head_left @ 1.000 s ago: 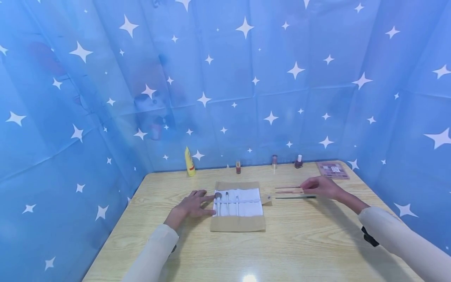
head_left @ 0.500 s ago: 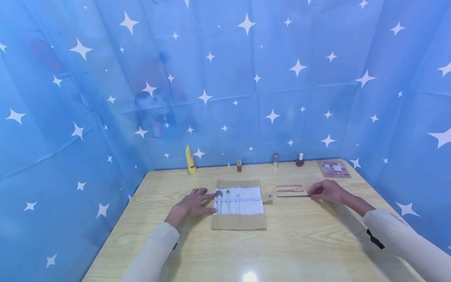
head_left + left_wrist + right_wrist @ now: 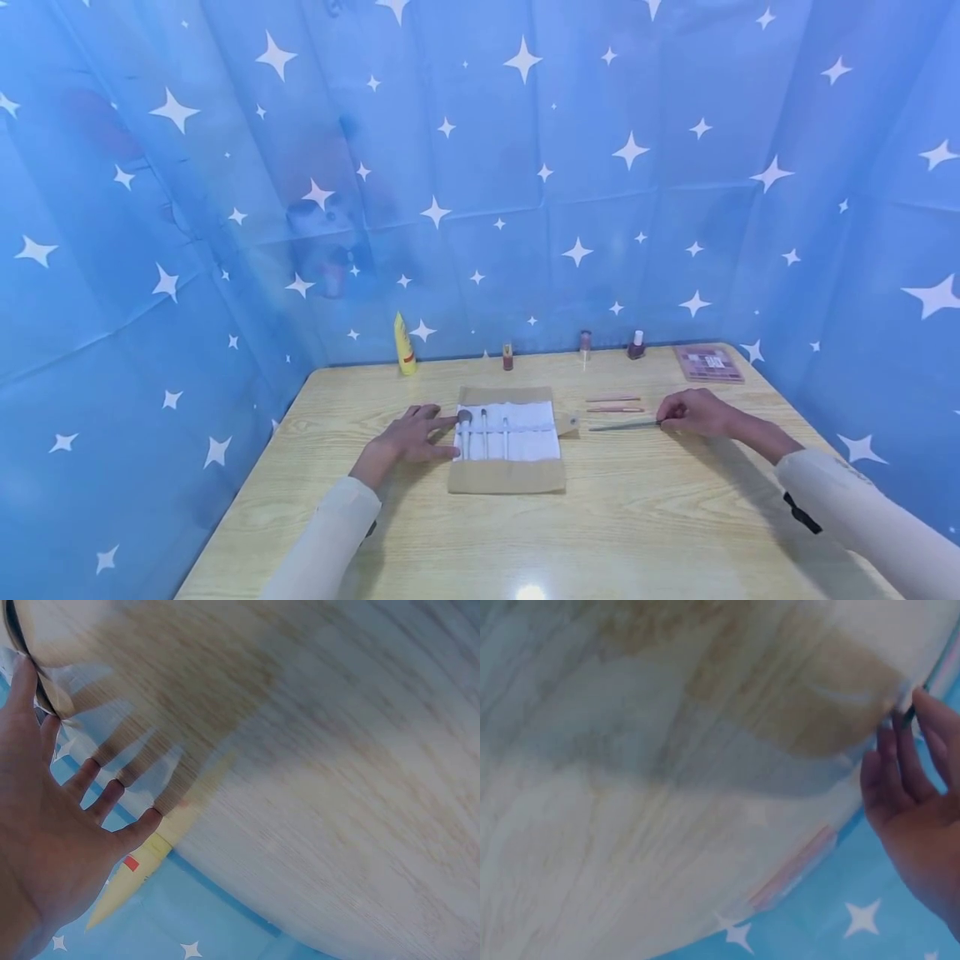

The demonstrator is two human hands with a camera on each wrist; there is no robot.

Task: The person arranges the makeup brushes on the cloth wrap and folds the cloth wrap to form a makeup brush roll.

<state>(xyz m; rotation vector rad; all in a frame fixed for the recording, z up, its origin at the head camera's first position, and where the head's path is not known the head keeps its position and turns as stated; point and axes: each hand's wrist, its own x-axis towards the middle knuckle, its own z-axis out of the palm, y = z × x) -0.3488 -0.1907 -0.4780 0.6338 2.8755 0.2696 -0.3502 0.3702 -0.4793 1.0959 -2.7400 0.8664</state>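
In what looks like the pick-up step, the right hand [image 3: 693, 412] pinches a dark stick [image 3: 622, 427] right of the unfolded brush pouch [image 3: 506, 478], whose left edge the spread-fingered left hand [image 3: 411, 436] touches; next likely calls for a gentle lift leftward.

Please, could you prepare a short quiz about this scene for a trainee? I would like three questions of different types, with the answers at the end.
1. Multiple choice: what does the right hand pinch?
a) the palette
b) a dark slim stick
c) a nail polish bottle

2. True or false: the left hand holds the yellow tube.

3. Count: how many brushes lie in the open brush roll?

Key:
1. b
2. False; its fingers touch the left edge of the brush roll.
3. Three
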